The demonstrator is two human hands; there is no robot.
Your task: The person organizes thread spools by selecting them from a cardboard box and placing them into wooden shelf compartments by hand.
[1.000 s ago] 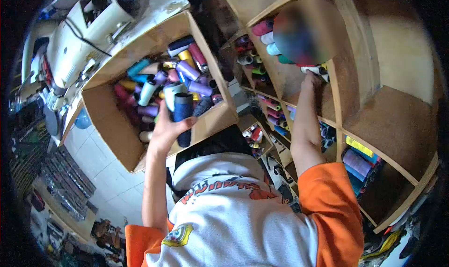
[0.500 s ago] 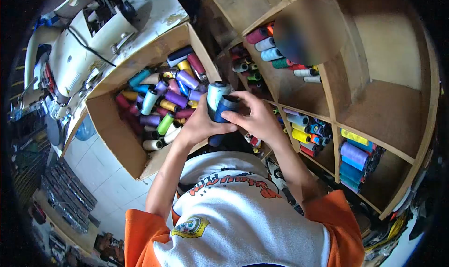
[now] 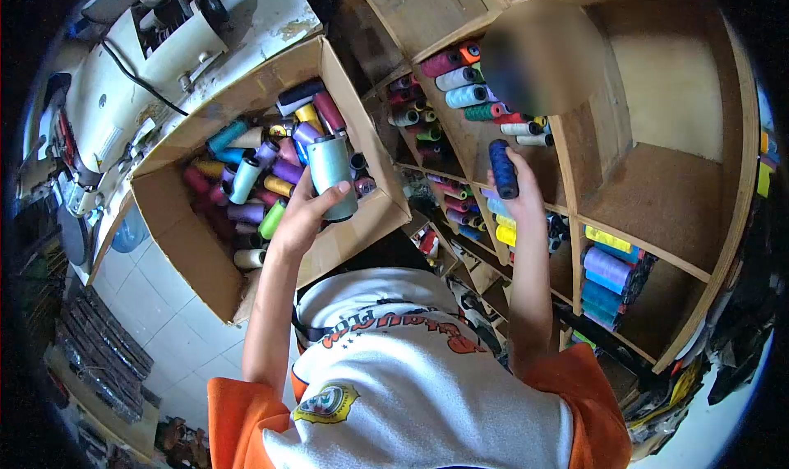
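Observation:
My left hand point(image 3: 302, 216) grips a pale aqua thread spool point(image 3: 332, 178) at the near right side of the cardboard box point(image 3: 185, 259). Thread spools of many colours lie jumbled inside the box, among them a lime green one point(image 3: 272, 220) and a dark red one point(image 3: 329, 112). On the right, my right hand point(image 3: 523, 191) has its fingers round a dark navy spool point(image 3: 503, 169), held upright before the wooden shelf point(image 3: 519, 173). Behind that hand, a row of spools lies in a shelf compartment, with a white one point(image 3: 536, 140) at its near end.
A white sewing machine point(image 3: 136, 83) stands on a table at the upper left, beside the box. Lower shelf compartments hold more spools, including a lilac one point(image 3: 606, 268). Pale floor tiles point(image 3: 168, 304) show below the box. A blurred patch covers part of the upper shelf.
Both hands were together round the aqua and navy spools. They have since parted: my right hand carried the navy spool right, towards the shelf, and my left hand moved left with the aqua one.

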